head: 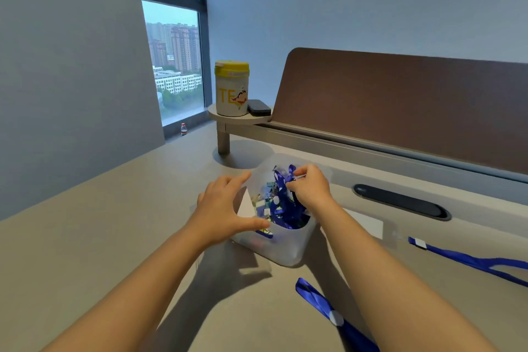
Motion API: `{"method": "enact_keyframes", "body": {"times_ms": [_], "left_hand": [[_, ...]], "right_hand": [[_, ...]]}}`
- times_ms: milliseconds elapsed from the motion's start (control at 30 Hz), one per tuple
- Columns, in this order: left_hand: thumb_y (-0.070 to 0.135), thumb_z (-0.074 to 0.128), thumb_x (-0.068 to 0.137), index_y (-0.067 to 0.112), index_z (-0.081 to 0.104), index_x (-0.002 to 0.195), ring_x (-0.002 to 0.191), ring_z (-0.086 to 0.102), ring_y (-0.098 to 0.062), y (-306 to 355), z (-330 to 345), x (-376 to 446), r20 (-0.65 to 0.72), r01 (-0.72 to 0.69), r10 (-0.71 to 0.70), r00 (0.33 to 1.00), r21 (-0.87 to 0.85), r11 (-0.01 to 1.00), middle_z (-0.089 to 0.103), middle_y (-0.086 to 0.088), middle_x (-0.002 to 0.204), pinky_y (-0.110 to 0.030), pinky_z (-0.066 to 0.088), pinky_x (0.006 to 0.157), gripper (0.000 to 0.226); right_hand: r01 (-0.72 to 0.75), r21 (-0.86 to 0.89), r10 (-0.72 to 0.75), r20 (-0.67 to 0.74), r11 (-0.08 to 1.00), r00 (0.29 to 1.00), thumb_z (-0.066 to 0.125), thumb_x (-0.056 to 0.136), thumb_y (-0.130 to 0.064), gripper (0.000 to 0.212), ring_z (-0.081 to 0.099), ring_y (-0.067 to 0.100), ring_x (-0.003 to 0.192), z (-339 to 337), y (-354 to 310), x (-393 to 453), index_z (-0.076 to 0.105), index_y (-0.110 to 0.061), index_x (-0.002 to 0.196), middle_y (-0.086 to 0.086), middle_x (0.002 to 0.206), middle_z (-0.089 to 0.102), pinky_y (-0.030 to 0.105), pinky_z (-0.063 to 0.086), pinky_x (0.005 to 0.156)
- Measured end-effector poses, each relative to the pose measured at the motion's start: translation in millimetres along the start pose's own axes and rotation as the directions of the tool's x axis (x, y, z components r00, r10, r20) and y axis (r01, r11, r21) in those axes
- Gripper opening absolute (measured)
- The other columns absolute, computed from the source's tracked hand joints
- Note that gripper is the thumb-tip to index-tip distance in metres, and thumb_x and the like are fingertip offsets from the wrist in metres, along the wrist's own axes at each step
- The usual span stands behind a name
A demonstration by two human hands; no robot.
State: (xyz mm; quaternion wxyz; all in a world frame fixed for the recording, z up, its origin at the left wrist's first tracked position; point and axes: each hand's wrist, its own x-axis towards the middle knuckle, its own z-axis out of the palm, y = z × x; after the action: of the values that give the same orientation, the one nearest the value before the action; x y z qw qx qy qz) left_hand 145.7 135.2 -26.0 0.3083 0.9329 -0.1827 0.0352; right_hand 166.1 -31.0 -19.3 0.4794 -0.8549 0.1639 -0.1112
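Blue woven lanyards pinched in right hand, fingers curled round straps at top of tangle. From my end, tangle sits inside translucent plastic bin with small cards mixed in. Left hand has fingers spread and fairly straight, resting on bin's left side, thumb at near rim. Bin stands on beige table. Two more blue lanyards lie on table: one near bin's front, one off right. Farther back, yellow-lidded white canister on small round shelf.
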Motion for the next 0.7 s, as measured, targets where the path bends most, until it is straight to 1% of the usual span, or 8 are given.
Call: {"method": "enact_keyframes", "body": {"times_ms": [100,167,233,300,367,533,600,700], "left_hand": [[0.049,0.070,0.065,0.030,0.021,0.139,0.131,0.029,-0.023,5,4,-7,-0.002,-0.013,0.013,1.000,-0.002,1.000,0.030,-0.003,0.147,-0.044,0.030,0.107,0.090],[0.050,0.070,0.064,0.030,0.021,0.139,0.131,0.030,-0.023,10,5,-14,-0.003,-0.014,0.014,1.000,0.003,1.000,0.031,-0.003,0.146,-0.044,0.031,0.107,0.091],[0.051,0.070,0.064,0.031,0.021,0.139,0.131,0.030,-0.023,15,4,-23,-0.005,-0.018,0.018,1.000,0.014,1.000,0.031,-0.003,0.146,-0.044,0.032,0.106,0.092],[0.051,0.069,0.065,0.030,0.020,0.139,0.131,0.030,-0.023,23,2,-33,-0.005,-0.025,0.025,1.000,0.028,0.999,0.030,-0.003,0.146,-0.044,0.032,0.106,0.092],[0.051,0.069,0.066,0.030,0.020,0.139,0.131,0.030,-0.023,33,-1,-45,-0.001,-0.043,0.043,0.999,0.033,0.999,0.030,-0.003,0.146,-0.044,0.032,0.106,0.091],[0.047,0.071,0.066,0.027,0.022,0.139,0.130,0.031,-0.023,74,9,-83,0.018,-0.144,0.144,0.989,-0.007,0.990,0.034,-0.004,0.144,-0.043,0.032,0.106,0.090],[0.047,0.072,0.065,0.028,0.022,0.139,0.131,0.030,-0.024,95,23,-99,0.038,-0.197,0.198,0.979,-0.034,0.980,0.033,-0.004,0.145,-0.045,0.032,0.107,0.091],[0.047,0.073,0.063,0.028,0.021,0.140,0.133,0.028,-0.025,127,52,-123,0.082,-0.274,0.279,0.957,-0.066,0.959,0.031,-0.005,0.147,-0.048,0.032,0.109,0.094]], "right_hand": [[0.045,-0.124,-0.041,0.031,0.991,0.999,0.058,0.085,-0.010,0.021,0.057,0.029,0.106,-9,3,-11,0.058,-0.003,0.106,0.017,0.115,0.062,0.031,0.044,0.078],[0.072,-0.193,-0.060,0.068,0.979,0.996,0.062,0.084,-0.018,0.017,0.059,0.030,0.104,-14,2,-21,0.061,-0.006,0.097,0.016,0.111,0.065,0.036,0.048,0.089],[0.102,-0.213,-0.086,0.086,0.972,0.993,0.063,0.083,-0.025,0.026,0.058,0.030,0.106,-21,3,-32,0.061,-0.008,0.102,0.015,0.115,0.064,0.041,0.047,0.096],[0.111,-0.129,-0.100,0.087,0.985,0.991,0.063,0.084,-0.024,0.038,0.055,0.028,0.112,-31,3,-45,0.055,-0.006,0.116,0.014,0.123,0.059,0.030,0.046,0.090],[0.134,-0.042,-0.129,0.098,0.990,0.987,0.061,0.085,-0.021,0.041,0.054,0.025,0.113,-45,4,-63,0.052,-0.004,0.121,0.013,0.126,0.057,0.029,0.044,0.083],[0.170,0.093,-0.175,0.056,0.981,0.983,0.058,0.087,-0.017,0.029,0.055,0.020,0.096,-97,20,-120,0.057,-0.003,0.112,0.010,0.104,0.060,0.030,0.044,0.080],[0.171,0.103,-0.175,0.032,0.980,0.984,0.056,0.088,-0.018,0.028,0.056,0.018,0.093,-122,35,-147,0.057,-0.004,0.112,0.005,0.101,0.058,0.029,0.045,0.081],[0.155,0.078,-0.154,-0.015,0.985,0.988,0.055,0.088,-0.019,0.027,0.055,0.011,0.086,-158,70,-191,0.057,-0.006,0.112,0.002,0.099,0.057,0.022,0.045,0.074]]}}
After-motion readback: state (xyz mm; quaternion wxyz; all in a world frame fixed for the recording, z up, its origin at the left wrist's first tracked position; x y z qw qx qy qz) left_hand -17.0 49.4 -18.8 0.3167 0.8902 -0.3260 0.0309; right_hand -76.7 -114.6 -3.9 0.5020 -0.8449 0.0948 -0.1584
